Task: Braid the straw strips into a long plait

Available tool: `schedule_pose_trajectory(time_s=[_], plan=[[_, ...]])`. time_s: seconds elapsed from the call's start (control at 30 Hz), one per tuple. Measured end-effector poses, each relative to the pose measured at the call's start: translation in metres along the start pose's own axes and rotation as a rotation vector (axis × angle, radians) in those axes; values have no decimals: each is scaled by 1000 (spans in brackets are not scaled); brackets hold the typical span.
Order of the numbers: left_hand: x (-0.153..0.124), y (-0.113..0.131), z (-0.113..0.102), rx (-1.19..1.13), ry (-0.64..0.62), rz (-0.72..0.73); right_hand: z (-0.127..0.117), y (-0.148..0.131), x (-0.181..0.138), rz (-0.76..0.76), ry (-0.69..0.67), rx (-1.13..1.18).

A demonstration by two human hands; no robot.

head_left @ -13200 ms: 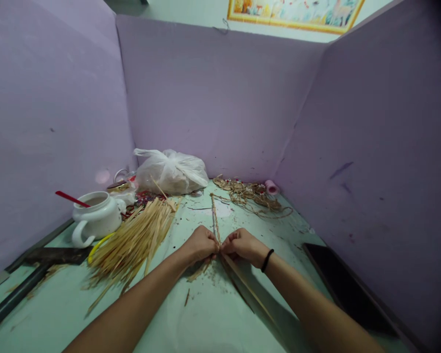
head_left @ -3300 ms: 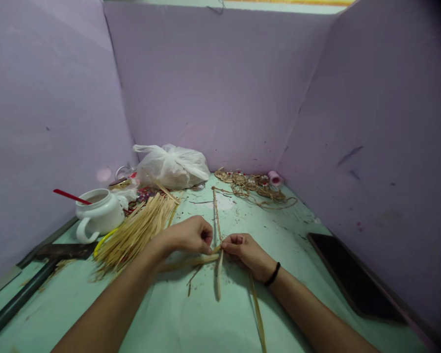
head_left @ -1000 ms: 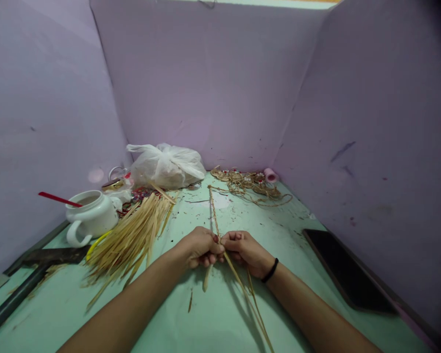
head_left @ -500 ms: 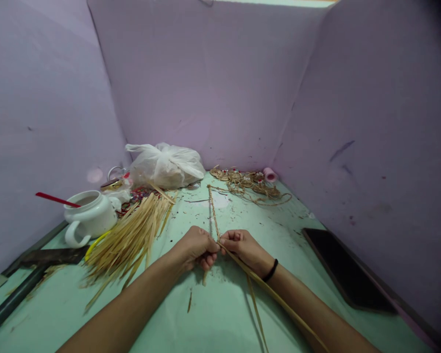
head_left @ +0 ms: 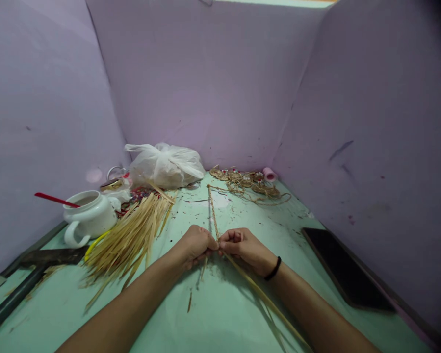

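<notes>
My left hand [head_left: 194, 245] and my right hand [head_left: 244, 247] meet knuckle to knuckle at the table's middle, both closed in a pinch on a thin braided straw cord [head_left: 212, 211]. The braid runs away from my fingers toward the back wall. Loose straw strips [head_left: 259, 294] trail from the pinch toward me, under my right forearm, and a short end hangs below my left fingers. A black band sits on my right wrist.
A pile of straw strips [head_left: 132, 235] lies left of my hands. Behind it stand a white pot [head_left: 90, 218] with a red stick, a white plastic bag [head_left: 165, 165] and tangled cords [head_left: 247, 184]. A dark phone [head_left: 347, 277] lies at right. Purple panels wall the green table [head_left: 220, 318].
My hands have drawn closer together at the braid. The loose strips have swung and now lie straighter under my right forearm.
</notes>
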State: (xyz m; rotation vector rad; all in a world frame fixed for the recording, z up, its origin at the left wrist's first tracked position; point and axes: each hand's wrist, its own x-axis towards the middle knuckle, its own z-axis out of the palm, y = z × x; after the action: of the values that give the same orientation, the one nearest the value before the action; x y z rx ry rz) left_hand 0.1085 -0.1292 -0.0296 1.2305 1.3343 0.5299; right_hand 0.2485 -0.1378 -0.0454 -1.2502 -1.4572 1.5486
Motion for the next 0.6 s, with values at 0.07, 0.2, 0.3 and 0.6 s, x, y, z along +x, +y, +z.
schedule_pose_trajectory(time_s=[0.07,0.2,0.3,0.6], plan=[[-1,1,2,14,33,-4,-1,0,0,-24,56,-104],[-1,-1,4,-53,37,-64,-1,4,-1,-125,155,-393],[1,-3,3,-136,-38,-89,-1,5,-1,-125,190,-492],[3,-6,4,-191,-71,13,-2,-4,-4,-41,208,-429]])
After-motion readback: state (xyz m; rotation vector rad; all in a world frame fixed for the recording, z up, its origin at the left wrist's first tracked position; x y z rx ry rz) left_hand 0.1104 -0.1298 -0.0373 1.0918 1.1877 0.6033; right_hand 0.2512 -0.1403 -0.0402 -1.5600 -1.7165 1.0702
